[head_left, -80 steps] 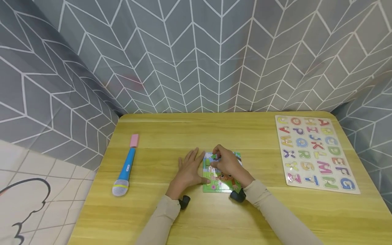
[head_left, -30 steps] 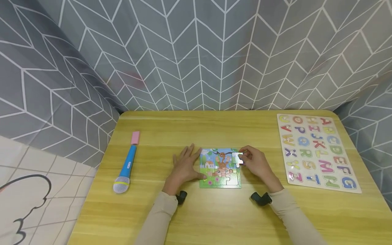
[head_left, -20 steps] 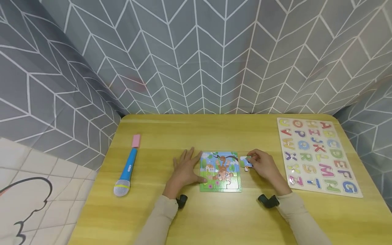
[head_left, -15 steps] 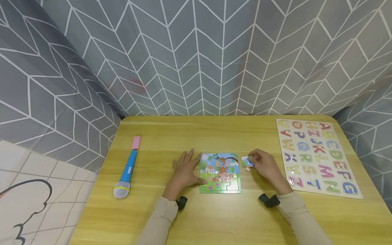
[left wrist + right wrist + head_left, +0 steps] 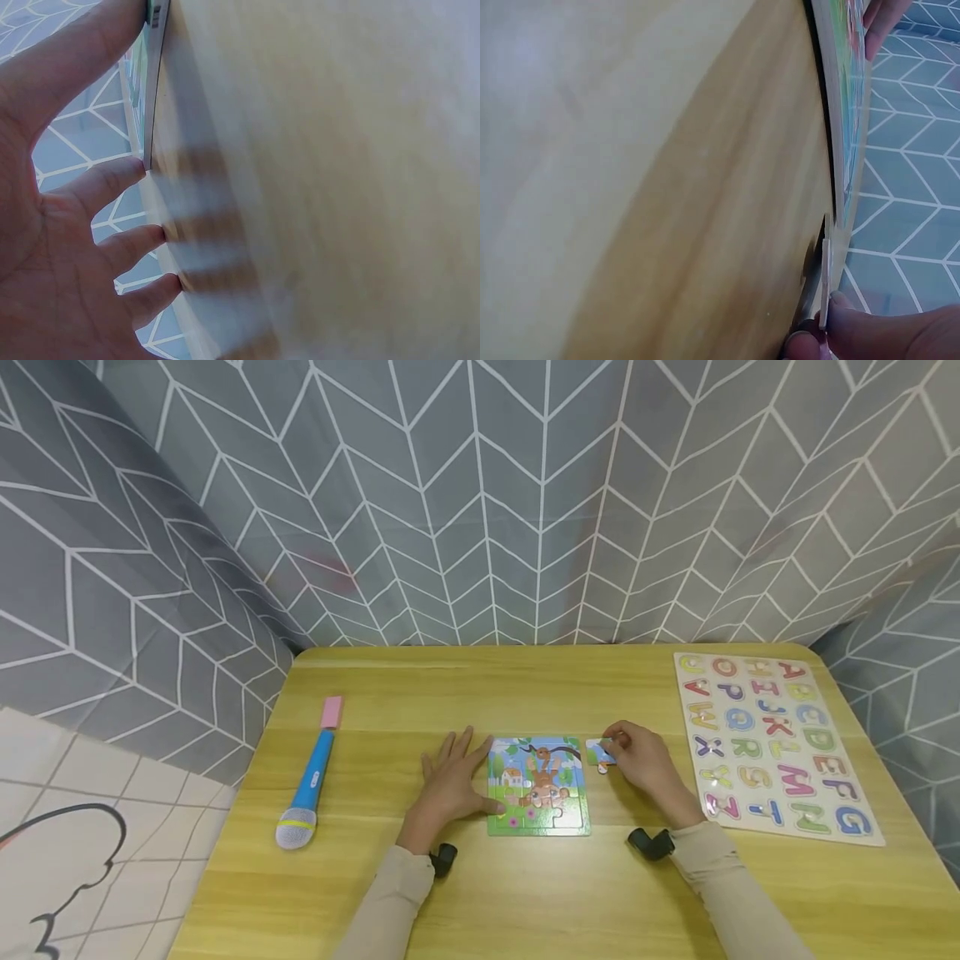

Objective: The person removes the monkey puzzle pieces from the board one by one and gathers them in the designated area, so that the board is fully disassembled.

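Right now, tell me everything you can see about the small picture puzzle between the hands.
The square cartoon jigsaw puzzle board lies flat on the yellow wooden table. It looks like thin card with a green border, showing a brown animal, blue sky and grass. Its upper right corner slot is bare. The left hand rests open against its left edge; the right hand pinches a loose puzzle piece just right of it.

My head view is bright and evenly lit, sharp, with soft shadows under the hands and wide-angle bending at the edges. Both wrist views are blurred up close; the table (image 5: 337, 180) looks washed out.
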Tool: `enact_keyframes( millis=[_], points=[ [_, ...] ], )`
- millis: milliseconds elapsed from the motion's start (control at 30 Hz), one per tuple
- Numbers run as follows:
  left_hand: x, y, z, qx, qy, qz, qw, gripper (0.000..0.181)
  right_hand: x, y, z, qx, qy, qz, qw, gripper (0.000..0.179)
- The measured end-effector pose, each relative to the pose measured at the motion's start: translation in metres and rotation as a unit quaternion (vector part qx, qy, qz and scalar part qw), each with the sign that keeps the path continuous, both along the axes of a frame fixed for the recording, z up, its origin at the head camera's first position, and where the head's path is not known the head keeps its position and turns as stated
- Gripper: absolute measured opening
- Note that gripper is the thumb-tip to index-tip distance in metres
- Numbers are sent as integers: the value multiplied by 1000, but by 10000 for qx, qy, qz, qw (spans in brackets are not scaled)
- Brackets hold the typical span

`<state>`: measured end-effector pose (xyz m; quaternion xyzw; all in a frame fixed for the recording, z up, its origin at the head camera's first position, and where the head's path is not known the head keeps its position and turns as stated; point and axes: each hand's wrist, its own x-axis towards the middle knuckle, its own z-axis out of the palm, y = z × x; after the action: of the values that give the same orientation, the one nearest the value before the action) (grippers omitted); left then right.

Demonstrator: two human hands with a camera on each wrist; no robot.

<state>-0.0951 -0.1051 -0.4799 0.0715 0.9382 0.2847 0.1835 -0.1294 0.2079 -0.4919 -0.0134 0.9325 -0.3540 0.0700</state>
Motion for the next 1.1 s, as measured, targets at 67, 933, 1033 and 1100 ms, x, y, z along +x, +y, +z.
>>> enact_keyframes(
  millis=[67,933,1033,1100],
  points=[
    [0,0,0,-4,-9,-1,10000,108,-1,-1,0,34,-3,8,10000,19],
    [2,-3,-3,-52,10,-2,10000,108,3,-13,9,302,97,-4,9995,26],
    [1,-2,-2,-42,4,6,10000,108,3,-19,13,207,157,104,9996,36],
    [0,-2,-2,-39,7,18,10000,108,3,-24,16,115,170,225,9995,41]
  ],
)
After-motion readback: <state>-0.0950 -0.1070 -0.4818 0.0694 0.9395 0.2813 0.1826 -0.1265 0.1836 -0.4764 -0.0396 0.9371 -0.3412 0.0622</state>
